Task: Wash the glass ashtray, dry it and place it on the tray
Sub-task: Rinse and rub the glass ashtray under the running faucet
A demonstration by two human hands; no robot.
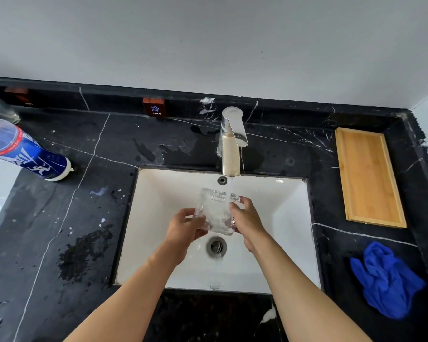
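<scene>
We hold the glass ashtray under running water over the sink.

Our left hand grips its near left edge and our right hand clasps its right side, so both hands are closed on it, above the drain. The stream from the tap hits the ashtray's far right corner. On the black counter to the right lie an empty wooden tray and, nearer us, a crumpled blue cloth; a blue bottle lies at the left.
</scene>
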